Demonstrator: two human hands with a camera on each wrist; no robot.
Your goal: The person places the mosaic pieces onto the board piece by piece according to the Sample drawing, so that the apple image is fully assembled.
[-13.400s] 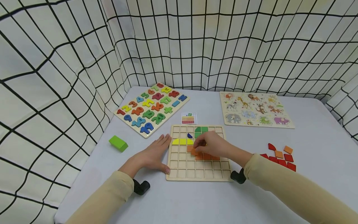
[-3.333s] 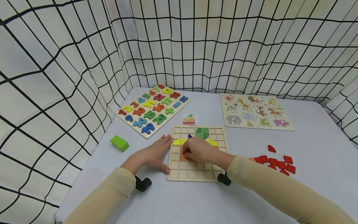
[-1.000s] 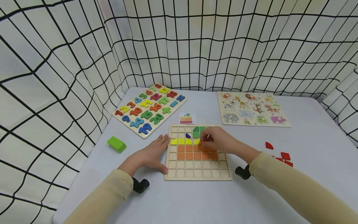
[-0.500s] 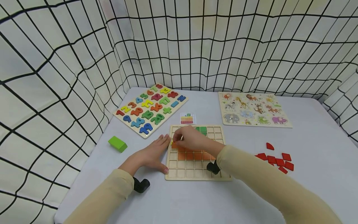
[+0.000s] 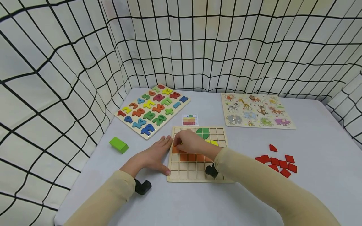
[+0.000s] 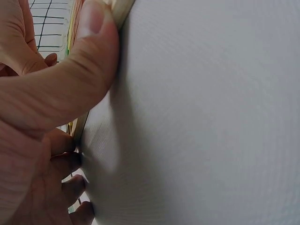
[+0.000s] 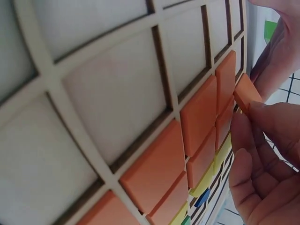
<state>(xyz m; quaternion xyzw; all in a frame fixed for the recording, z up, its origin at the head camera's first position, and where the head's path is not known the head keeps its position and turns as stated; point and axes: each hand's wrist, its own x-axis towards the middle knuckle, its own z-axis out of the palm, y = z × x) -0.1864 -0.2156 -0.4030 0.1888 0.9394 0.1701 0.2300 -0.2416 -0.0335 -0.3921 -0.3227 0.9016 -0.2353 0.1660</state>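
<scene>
My right hand [image 5: 190, 141] pinches an orange square tile [image 7: 247, 91] between thumb and finger. The tile is tilted over a left-column cell of the wooden grid board [image 5: 198, 177], beside rows of seated orange tiles [image 7: 199, 112]. Green pieces [image 5: 202, 133] and yellow pieces [image 5: 212, 142] sit in cells farther back; the hand hides part of those rows in the head view. With fingers spread, my left hand [image 5: 154, 157] rests against the board's left edge, its thumb [image 6: 91, 51] at the near corner.
Several loose red tiles [image 5: 282, 164] lie right of the board. A small pattern card [image 5: 190, 119] lies behind it. At the back are a letter-and-number puzzle [image 5: 152, 110] and an animal puzzle [image 5: 258, 110]. A green block [image 5: 119, 145] stands left; black netting [image 5: 192, 47] surrounds the table.
Over thirteen seconds, orange tiles have filled more cells and no loose orange ones remain among the red. Within the last second, my right hand carried an orange tile leftward. The left hand stayed put.
</scene>
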